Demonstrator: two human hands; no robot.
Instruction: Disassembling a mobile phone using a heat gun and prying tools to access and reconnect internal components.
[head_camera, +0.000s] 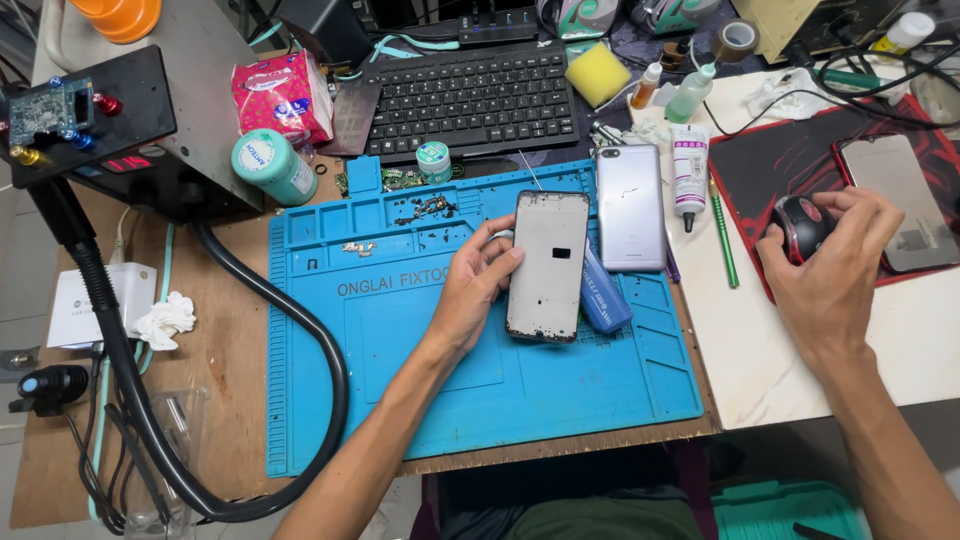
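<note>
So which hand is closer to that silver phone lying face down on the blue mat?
Left. The left hand holds the grey phone frame right beside the silver phone, though not touching it. The right hand is farther off, on a black mouse.

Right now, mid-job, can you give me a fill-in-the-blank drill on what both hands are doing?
1. The left hand holds a phone frame above the ____ mat.
2. The right hand grips a black and red ____.
3. The silver phone back lies face ____.
4. Behind the mat sits a black ____.

Missing words: blue; mouse; down; keyboard
</note>
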